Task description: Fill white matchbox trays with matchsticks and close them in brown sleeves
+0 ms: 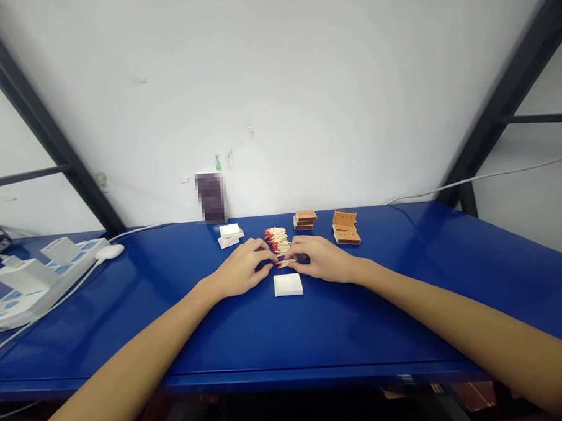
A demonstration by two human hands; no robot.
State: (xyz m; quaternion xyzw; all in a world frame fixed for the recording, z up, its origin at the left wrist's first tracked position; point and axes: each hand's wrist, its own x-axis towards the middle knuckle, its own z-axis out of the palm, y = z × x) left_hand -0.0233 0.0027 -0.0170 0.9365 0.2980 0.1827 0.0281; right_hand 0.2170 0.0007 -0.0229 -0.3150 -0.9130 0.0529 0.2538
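Observation:
A few red-tipped matches [287, 263] lie sideways between my two hands, just in front of a loose pile of matches [277, 240]. My left hand [243, 268] is closed, its thumb and fingertips at the red heads. At the plain ends, my right hand [324, 259] pinches the same matches between thumb and fingers. A white matchbox tray [288, 285] lies just below the hands, nearer to me, with its open side up.
White matchbox trays [230, 232] are stacked behind my left hand. Brown matchbox sleeves [304, 219] form one stack at the back, and more brown matchboxes [346, 232] lie right of it. A power strip [51, 282] with plugs and cables occupies the blue table's [231, 343] left side.

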